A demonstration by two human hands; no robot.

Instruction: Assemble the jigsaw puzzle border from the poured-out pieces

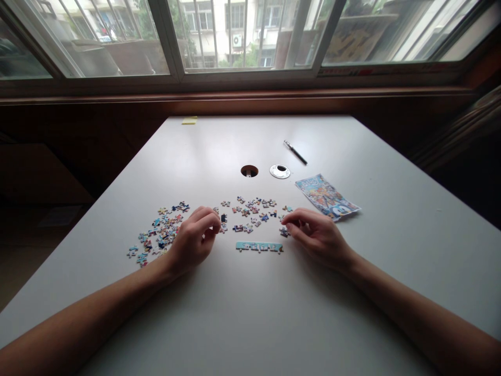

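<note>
A joined strip of jigsaw puzzle pieces (259, 246) with a light blue edge lies flat on the white table (250, 313), between my hands. My left hand (195, 235) is curled beside the large heap of loose puzzle pieces (162, 232); its fingertips are turned down and partly hidden, near a dark piece (223, 218). Over on the right, my right hand (317, 232) has thumb and forefinger brought together above a dark blue puzzle piece (284, 231). Whether either hand grips a piece is too small to see. More loose pieces (254, 210) are scattered beyond the strip.
A colourful picture sheet (326, 196) lies beyond my right hand. Farther back are a round cable hole (249, 171), its metal cover ring (280, 171) and a black pen (295, 152). A yellow sticky note (189, 120) sits at the far edge, below the barred window (246, 36).
</note>
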